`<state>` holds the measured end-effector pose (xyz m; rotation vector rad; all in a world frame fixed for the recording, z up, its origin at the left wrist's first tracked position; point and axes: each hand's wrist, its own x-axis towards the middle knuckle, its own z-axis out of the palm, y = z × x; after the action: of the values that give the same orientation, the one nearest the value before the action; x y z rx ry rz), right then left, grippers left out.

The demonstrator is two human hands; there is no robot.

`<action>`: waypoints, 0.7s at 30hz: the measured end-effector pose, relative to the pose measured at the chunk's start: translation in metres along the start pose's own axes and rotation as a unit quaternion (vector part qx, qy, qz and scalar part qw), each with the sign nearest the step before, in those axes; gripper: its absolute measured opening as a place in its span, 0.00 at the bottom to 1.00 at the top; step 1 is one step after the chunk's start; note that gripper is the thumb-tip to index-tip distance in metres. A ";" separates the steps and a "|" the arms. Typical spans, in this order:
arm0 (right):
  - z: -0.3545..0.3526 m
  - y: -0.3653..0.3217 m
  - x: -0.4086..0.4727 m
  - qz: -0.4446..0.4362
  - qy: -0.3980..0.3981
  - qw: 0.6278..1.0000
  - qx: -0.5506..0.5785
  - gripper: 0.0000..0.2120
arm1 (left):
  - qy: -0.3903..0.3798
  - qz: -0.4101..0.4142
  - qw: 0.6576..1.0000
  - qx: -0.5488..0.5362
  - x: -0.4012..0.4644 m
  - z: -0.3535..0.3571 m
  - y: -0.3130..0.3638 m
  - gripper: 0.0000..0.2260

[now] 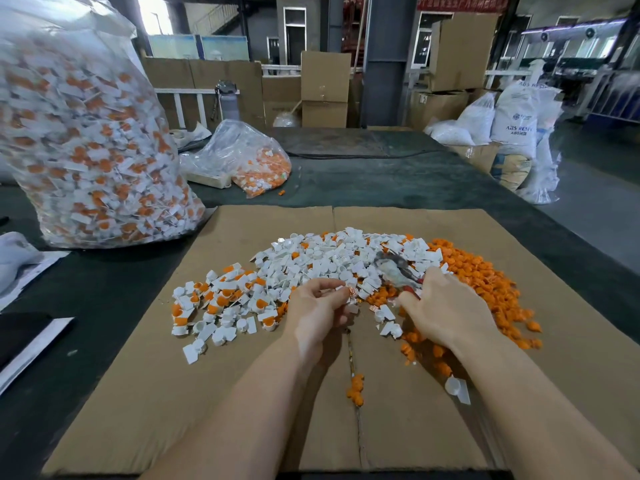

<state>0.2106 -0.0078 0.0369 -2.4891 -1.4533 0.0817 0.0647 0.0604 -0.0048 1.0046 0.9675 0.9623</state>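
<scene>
A flat cardboard sheet (242,410) carries a heap of small white plastic parts (329,258), some fitted with orange caps (221,299), and a separate pile of loose orange caps (485,282) on the right. My left hand (318,310) pinches a small white and orange part at its fingertips. My right hand (446,310) grips metal pliers (394,268) with a red handle, jaws blurred and pointing up-left over the white parts. The two hands sit close together near the sheet's middle.
A big clear bag (90,140) full of white and orange parts stands at the left. A smaller open bag (252,161) lies behind the sheet on the dark table (381,181). Cardboard boxes (325,88) and white sacks (516,126) stand further back.
</scene>
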 end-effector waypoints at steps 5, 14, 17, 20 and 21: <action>-0.013 -0.015 -0.017 -0.047 -0.158 0.959 0.229 0.13 | 0.014 -0.009 1.000 -0.025 0.004 -0.004 0.007 0.04; -0.017 -0.022 -0.030 -0.030 -0.288 0.894 0.343 0.12 | 0.051 0.003 0.999 -0.006 0.004 -0.006 0.012 0.03; -0.017 -0.022 -0.030 -0.041 -0.302 0.897 0.320 0.05 | 0.054 0.008 0.999 -0.003 0.004 -0.005 0.012 0.03; -0.017 -0.024 -0.031 -0.048 -0.284 0.918 0.274 0.04 | 0.057 0.010 0.998 -0.006 0.003 -0.003 0.010 0.03; -0.016 -0.025 -0.031 -0.053 -0.271 0.927 0.253 0.04 | 0.058 0.009 0.998 -0.012 0.003 -0.003 0.010 0.03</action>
<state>0.1771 -0.0262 0.0561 -2.0308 -1.4989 1.0546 0.0611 0.0659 0.0039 0.9473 1.0423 1.0541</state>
